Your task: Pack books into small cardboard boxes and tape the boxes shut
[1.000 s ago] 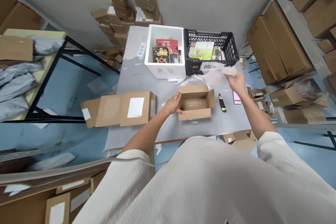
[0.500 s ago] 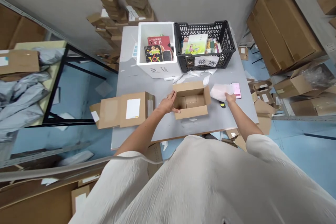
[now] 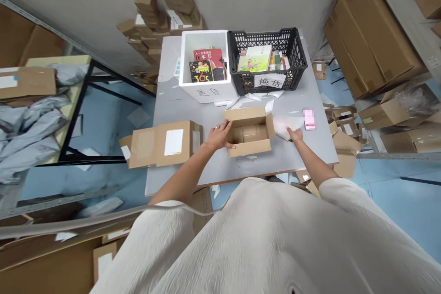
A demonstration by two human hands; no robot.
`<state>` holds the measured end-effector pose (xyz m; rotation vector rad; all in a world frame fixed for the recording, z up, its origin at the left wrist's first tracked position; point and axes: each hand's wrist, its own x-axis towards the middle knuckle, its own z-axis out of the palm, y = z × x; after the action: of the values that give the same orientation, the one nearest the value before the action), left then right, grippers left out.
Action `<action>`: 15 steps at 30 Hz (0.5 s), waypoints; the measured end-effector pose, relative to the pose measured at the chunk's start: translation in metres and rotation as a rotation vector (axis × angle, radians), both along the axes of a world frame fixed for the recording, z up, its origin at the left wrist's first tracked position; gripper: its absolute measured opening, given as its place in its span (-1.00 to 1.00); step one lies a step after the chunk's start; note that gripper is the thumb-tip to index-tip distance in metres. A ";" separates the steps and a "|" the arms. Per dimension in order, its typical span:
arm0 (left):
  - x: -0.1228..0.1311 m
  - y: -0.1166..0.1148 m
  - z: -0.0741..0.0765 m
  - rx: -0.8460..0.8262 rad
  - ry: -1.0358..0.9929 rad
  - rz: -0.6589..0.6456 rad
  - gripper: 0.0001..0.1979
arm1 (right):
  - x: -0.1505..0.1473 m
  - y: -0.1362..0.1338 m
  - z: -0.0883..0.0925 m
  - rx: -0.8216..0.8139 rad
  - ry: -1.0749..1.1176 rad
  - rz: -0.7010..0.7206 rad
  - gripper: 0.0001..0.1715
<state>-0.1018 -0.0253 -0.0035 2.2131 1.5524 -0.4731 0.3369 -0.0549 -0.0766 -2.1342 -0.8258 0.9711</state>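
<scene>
A small open cardboard box [image 3: 248, 132] sits in the middle of the grey table [image 3: 186, 110], with smaller brown boxes inside it. My left hand [image 3: 220, 133] holds the box's left flap and wall, fingers wrapped over the edge. My right hand [image 3: 295, 135] is lowered to the table just right of the box, fingers closed on the near edge of a white sheet of paper [image 3: 285, 124] that lies flat there. Under that hand the black and yellow utility knife is mostly hidden. A pink phone [image 3: 309, 119] lies a little further right.
A white foam bin [image 3: 205, 63] of books and a black plastic crate [image 3: 267, 60] of books stand at the table's far edge. A flattened cardboard box [image 3: 161, 143] overhangs the left edge. Cardboard boxes are stacked behind the table, on the right shelves and on the floor.
My right hand came down from near the black crate with the white paper and set it on the table beside the box. My left hand stayed on the box.
</scene>
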 end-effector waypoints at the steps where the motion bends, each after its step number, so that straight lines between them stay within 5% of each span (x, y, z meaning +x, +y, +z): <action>1: 0.001 0.000 0.000 0.005 -0.002 0.005 0.51 | 0.000 -0.003 0.004 -0.040 -0.049 -0.029 -0.33; 4: 0.003 -0.003 -0.001 0.016 -0.019 0.016 0.47 | -0.003 -0.011 0.019 -0.040 -0.225 -0.006 -0.13; 8: 0.007 -0.012 -0.003 0.048 -0.071 0.015 0.32 | -0.016 -0.015 0.048 0.217 -0.369 0.296 -0.20; 11: 0.015 -0.024 -0.002 0.096 -0.146 -0.010 0.07 | -0.031 -0.008 0.072 0.316 -0.306 0.507 -0.22; 15: 0.034 -0.043 0.000 0.134 -0.309 -0.085 -0.38 | -0.052 0.004 0.087 0.204 -0.138 0.602 -0.25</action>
<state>-0.0683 -0.0687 -0.0037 2.3270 1.3647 -0.0451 0.2852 -0.0509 0.0109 -1.8185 -1.6212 0.9753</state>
